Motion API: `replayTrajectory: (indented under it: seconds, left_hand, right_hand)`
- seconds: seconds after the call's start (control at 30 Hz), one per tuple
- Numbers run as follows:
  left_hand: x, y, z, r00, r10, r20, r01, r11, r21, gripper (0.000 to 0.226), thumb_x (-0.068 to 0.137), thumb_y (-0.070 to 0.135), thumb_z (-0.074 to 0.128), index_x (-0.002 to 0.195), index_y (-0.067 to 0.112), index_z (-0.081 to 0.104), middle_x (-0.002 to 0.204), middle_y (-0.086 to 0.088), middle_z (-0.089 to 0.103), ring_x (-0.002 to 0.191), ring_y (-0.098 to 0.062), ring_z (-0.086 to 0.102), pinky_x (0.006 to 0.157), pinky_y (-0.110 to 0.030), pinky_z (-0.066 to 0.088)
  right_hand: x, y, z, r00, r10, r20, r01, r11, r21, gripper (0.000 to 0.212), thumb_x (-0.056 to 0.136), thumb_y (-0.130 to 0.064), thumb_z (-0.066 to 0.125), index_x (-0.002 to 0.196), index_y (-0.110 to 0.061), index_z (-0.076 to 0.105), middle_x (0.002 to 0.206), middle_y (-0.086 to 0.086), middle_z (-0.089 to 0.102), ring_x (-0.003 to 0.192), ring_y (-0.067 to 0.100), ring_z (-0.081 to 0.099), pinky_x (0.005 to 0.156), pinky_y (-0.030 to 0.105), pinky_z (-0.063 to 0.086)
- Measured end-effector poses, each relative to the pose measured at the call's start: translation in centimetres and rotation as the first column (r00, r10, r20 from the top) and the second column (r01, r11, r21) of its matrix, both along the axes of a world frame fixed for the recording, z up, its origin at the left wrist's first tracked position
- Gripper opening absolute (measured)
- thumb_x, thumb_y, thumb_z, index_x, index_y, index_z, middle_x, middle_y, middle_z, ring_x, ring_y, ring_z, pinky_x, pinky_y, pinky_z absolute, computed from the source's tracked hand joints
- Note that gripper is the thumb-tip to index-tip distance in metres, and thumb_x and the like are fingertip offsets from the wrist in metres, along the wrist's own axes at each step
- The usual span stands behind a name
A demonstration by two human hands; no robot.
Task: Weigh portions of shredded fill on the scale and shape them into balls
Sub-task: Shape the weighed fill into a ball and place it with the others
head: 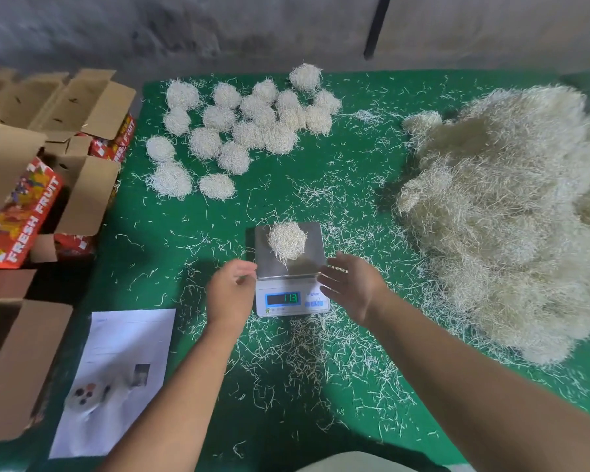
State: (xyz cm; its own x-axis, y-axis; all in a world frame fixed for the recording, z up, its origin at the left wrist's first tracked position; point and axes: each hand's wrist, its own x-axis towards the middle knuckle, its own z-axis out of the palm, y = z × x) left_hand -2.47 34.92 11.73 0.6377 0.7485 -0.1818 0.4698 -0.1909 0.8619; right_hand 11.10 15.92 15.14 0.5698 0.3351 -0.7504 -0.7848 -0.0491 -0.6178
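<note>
green table [191,233] under grey wall [218,25] — strands scattered

table [191,233] green | fill [511,212] cream | boxes [24,212] red (brown flaps) | scale [292,299] wht

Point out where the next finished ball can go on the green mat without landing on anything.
Freest patch: the green mat between the finished balls, the scale and the cardboard boxes, with only stray shreds. A strip behind the scale, between the balls and the big fill pile, is open too. Crowded: the ball cluster, the pile at right, and shreds in front of the scale.
</note>
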Motion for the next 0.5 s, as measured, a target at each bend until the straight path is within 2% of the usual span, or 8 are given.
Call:
replayTrajectory:
  seconds: [0.17, 0.33, 0.5]
  left_hand:
    - [-0.4, -0.3, 0.2, 1.000, -0.006, 0.000, 0.006, 1.000, 0.003, 0.023, 0.097, 0.004, 0.066, 0.107, 0.023, 0.074, 0.101, 0.015, 0.072, 0.095, 0.003, 0.066, 0.078, -0.014, 0.046]
    - [-0.3, -0.5, 0.3, 1.000, -0.011, -0.008, 0.011, 1.000, 0.009, 0.022, 0.097, 0.005, 0.066, 0.107, 0.023, 0.074, 0.102, 0.015, 0.072, 0.096, 0.002, 0.066, 0.078, -0.015, 0.046]
    - [0.4, -0.8, 0.2, 1.000, -0.025, 0.000, 0.025, 1.000, 0.008, 0.024, 0.097, 0.005, 0.067, 0.103, 0.028, 0.073, 0.101, 0.015, 0.073, 0.094, 0.005, 0.065, 0.079, -0.015, 0.048]
  right_hand:
    - [-0.5, -0.2, 0.5, 1.000, -0.001, 0.006, 0.001, 1.000, 0.000, 0.031, 0.113, -0.024, 0.047, 0.130, -0.004, 0.063, 0.124, 0.015, 0.074, 0.116, 0.031, 0.070, 0.105, 0.045, 0.056]
    - [-0.7, -0.5, 0.9, 1.000, -0.013, 0.005, 0.013, 1.000, -0.007, 0.028, 0.112, -0.022, 0.048, 0.128, -0.005, 0.064, 0.122, 0.014, 0.075, 0.113, 0.029, 0.072, 0.093, 0.039, 0.058]
    - [-0.5, -1.0, 1.2, 1.000, -0.024, 0.003, 0.024, 1.000, -0.014, 0.026, 0.112, -0.020, 0.049, 0.126, -0.005, 0.064, 0.122, 0.015, 0.074, 0.115, 0.030, 0.071, 0.096, 0.041, 0.058]
